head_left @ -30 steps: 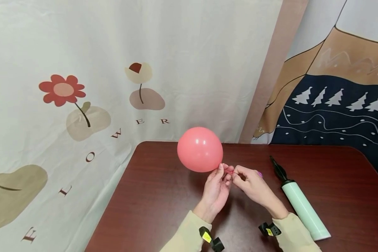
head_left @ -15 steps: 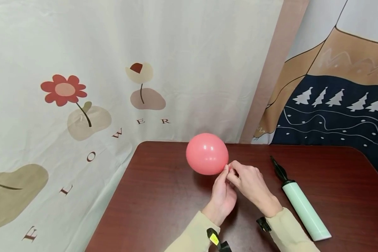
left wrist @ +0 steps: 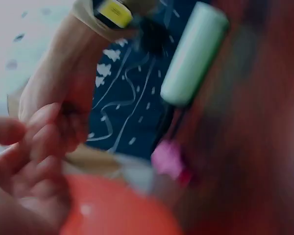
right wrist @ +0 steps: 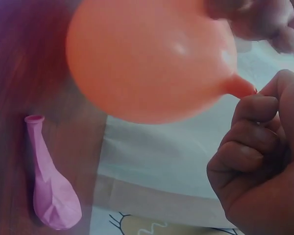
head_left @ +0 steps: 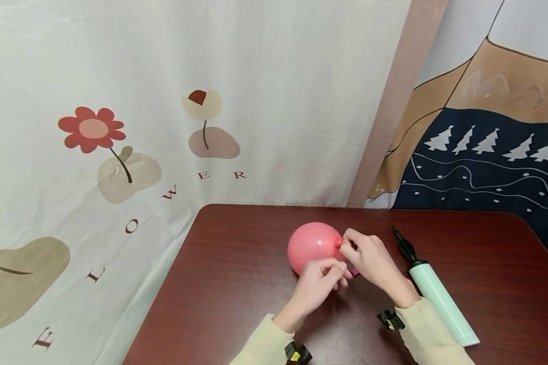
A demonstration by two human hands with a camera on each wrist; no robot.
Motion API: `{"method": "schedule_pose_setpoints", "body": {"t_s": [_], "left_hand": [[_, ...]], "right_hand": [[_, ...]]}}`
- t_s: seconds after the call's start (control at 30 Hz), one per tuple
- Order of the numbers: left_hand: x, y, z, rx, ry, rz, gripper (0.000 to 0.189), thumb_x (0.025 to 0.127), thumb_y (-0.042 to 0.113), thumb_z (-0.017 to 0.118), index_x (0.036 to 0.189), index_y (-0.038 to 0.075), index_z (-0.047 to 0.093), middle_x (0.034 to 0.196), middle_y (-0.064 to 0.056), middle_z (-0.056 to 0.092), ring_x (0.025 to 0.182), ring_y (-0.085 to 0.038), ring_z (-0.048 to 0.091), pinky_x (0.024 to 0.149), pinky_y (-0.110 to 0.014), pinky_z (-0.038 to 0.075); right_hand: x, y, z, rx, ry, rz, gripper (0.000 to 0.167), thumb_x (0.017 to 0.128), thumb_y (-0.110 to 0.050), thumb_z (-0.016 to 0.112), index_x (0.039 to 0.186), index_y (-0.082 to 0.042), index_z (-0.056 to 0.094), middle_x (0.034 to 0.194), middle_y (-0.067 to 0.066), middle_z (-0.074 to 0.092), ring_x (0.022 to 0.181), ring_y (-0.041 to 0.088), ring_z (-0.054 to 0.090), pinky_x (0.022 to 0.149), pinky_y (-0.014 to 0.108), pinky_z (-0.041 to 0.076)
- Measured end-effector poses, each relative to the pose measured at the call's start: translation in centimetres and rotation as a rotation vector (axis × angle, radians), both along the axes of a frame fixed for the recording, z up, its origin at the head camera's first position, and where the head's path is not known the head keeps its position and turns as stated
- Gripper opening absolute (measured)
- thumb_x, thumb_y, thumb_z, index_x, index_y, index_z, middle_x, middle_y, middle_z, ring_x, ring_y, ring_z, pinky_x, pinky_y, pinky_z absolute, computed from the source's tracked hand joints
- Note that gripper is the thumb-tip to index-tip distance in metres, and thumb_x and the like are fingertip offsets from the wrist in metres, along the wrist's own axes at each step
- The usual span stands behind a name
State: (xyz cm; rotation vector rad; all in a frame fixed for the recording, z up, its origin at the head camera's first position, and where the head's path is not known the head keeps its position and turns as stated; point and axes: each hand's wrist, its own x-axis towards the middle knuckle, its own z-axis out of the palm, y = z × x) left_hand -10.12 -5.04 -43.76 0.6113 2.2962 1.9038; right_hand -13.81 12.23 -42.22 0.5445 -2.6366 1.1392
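Head view: 1 red balloon (head_left: 311, 244), inflated, over table (head_left: 219, 284); R. hand (head_left: 374, 263) pinching its neck. L. hand (head_left: 315, 286) in front, fingers bent, can't tell if gripping. Green pump (head_left: 443, 301), blk nozzle, on table, R. side.

L. wrist view: blurred; red balloon next to L. hand.

R. wrist view: 1 pink balloon (right wrist: 55, 196), uninflated, on table.

The round balloon (head_left: 311, 243) is pink, pump (head_left: 442, 301) mint-green, table (head_left: 214, 284) red-brown.

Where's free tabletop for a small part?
Free: glossy dark-red table between its left edge and the inflated round pink balloon; also right of the mint-green cylindrical pump. Crowded: around the pink balloon: left hand, right hand, limp purple balloon.
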Motion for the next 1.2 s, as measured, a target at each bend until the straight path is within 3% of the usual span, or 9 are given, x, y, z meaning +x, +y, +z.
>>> {"method": "schedule_pose_setpoints", "body": {"t_s": [0.07, 0.13, 0.17, 0.23, 0.37, 0.53, 0.67, 0.97, 1.2], "left_hand": [[-0.5, -0.7, 0.5, -0.135, 0.301, 0.136, 0.010, 0.098, 0.014, 0.069, 0.098, 0.007, 0.074, 0.095, -0.004, 0.071, 0.083, -0.008, 0.061, 0.073, -0.023, 0.050], [-1.2, -1.3, 0.8, -0.263, 0.534, 0.242, 0.017, 0.093, 0.013, 0.075, 0.109, 0.009, 0.073, 0.113, -0.002, 0.068, 0.107, -0.014, 0.061, 0.090, -0.032, 0.050], [-1.6, -1.5, 1.0, -0.321, 0.614, 0.259, 0.027, 0.091, 0.013, 0.076, 0.117, 0.010, 0.071, 0.123, -0.004, 0.065, 0.119, -0.018, 0.058, 0.097, -0.040, 0.047], [-2.4, -1.8, 1.4, -0.432, 0.708, 0.234, 0.043, 0.089, 0.013, 0.079, 0.130, 0.008, 0.066, 0.141, -0.007, 0.058, 0.138, -0.027, 0.048, 0.108, -0.053, 0.039], [-3.4, -1.9, 1.9, -0.594, 0.760, 0.116, 0.054, 0.091, 0.017, 0.080, 0.141, 0.007, 0.062, 0.149, -0.006, 0.058, 0.149, -0.026, 0.040, 0.116, -0.067, 0.026], [-3.8, -1.9, 1.9, -0.581, 0.748, 0.047, 0.045, 0.093, 0.015, 0.079, 0.135, 0.005, 0.068, 0.128, -0.007, 0.072, 0.124, -0.018, 0.064, 0.116, -0.066, 0.028], [-3.8, -2.0, 1.9, -0.603, 0.774, 0.045, 0.032, 0.095, 0.016, 0.077, 0.125, 0.008, 0.074, 0.111, -0.001, 0.076, 0.107, -0.016, 0.067, 0.116, -0.062, 0.033], [-3.9, -2.1, 2.1, -0.850, 0.957, 0.083, 0.014, 0.099, 0.032, 0.071, 0.107, 0.022, 0.078, 0.094, 0.010, 0.072, 0.101, -0.014, 0.063, 0.117, -0.060, 0.032], [-4.0, -2.2, 2.3, -0.851, 0.975, 0.075, 0.006, 0.098, 0.024, 0.074, 0.100, 0.025, 0.080, 0.091, 0.015, 0.073, 0.100, -0.010, 0.063, 0.120, -0.055, 0.028]], "right_hand": [[0.1, 0.1, 0.3, -0.014, -0.031, 0.014, 0.024, 0.093, -0.004, 0.059, 0.078, -0.021, 0.054, 0.061, -0.011, 0.041, 0.051, 0.005, 0.042, 0.048, 0.026, 0.036], [0.1, 0.1, 0.5, -0.033, -0.054, 0.033, 0.025, 0.095, -0.004, 0.059, 0.078, -0.021, 0.052, 0.062, -0.010, 0.041, 0.051, 0.005, 0.043, 0.048, 0.025, 0.037], [0.1, 0.2, 0.6, -0.040, -0.059, 0.044, 0.025, 0.095, -0.003, 0.058, 0.078, -0.020, 0.052, 0.063, -0.010, 0.041, 0.052, 0.005, 0.043, 0.049, 0.025, 0.038], [0.2, 0.2, 0.6, -0.062, -0.080, 0.073, 0.025, 0.096, -0.003, 0.058, 0.078, -0.020, 0.052, 0.064, -0.010, 0.043, 0.053, 0.005, 0.045, 0.049, 0.025, 0.039], [0.3, 0.3, 0.8, -0.095, -0.095, 0.150, 0.025, 0.097, -0.002, 0.057, 0.080, -0.020, 0.054, 0.069, -0.010, 0.048, 0.056, 0.004, 0.047, 0.050, 0.025, 0.042], [0.4, 0.5, 1.0, -0.089, -0.065, 0.194, 0.024, 0.097, -0.002, 0.058, 0.084, -0.022, 0.057, 0.072, -0.012, 0.049, 0.059, 0.003, 0.045, 0.051, 0.024, 0.040], [0.5, 0.8, 0.9, -0.095, -0.022, 0.182, 0.026, 0.096, -0.001, 0.058, 0.083, -0.023, 0.056, 0.069, -0.014, 0.044, 0.057, 0.001, 0.043, 0.050, 0.023, 0.038], [0.7, 1.2, 0.5, -0.129, 0.019, 0.137, 0.029, 0.096, 0.001, 0.058, 0.082, -0.025, 0.056, 0.068, -0.015, 0.043, 0.055, 0.001, 0.041, 0.047, 0.022, 0.036], [0.7, 1.1, 0.1, -0.080, 0.013, 0.153, 0.029, 0.094, 0.002, 0.059, 0.082, -0.024, 0.056, 0.066, -0.016, 0.042, 0.055, 0.000, 0.042, 0.049, 0.022, 0.036]]}}
